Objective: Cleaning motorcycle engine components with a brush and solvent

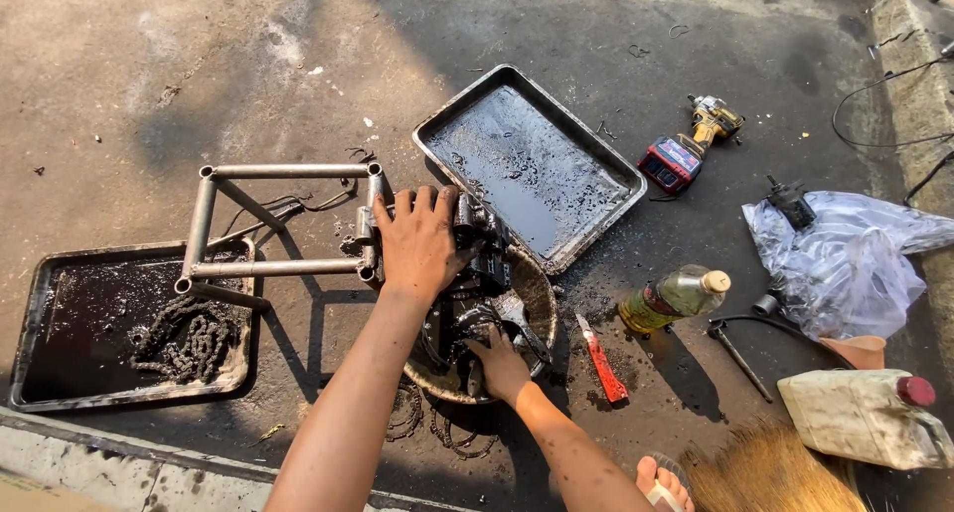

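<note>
Cleaning underway, I judge: my left hand (pixel 417 242) lies spread flat on the greasy engine block (pixel 482 263); my right hand (pixel 497 365) grips a part in the basin (pixel 542 298); the chain (pixel 189 335) is already soaking in the tray (pixel 40 303).

A greasy black engine block (pixel 477 258) sits at frame centre, tilted over a round oily basin (pixel 537 293), bolted to a grey tube frame (pixel 283 219) lying to its left. Dark metal parts (pixel 467 333) fill the basin below it.

Glossy oil-black metal tray (pixel 532 164), dull grey steel frame (pixel 283 219) (scuffed), rough matt concrete ground (pixel 199 65).
</note>
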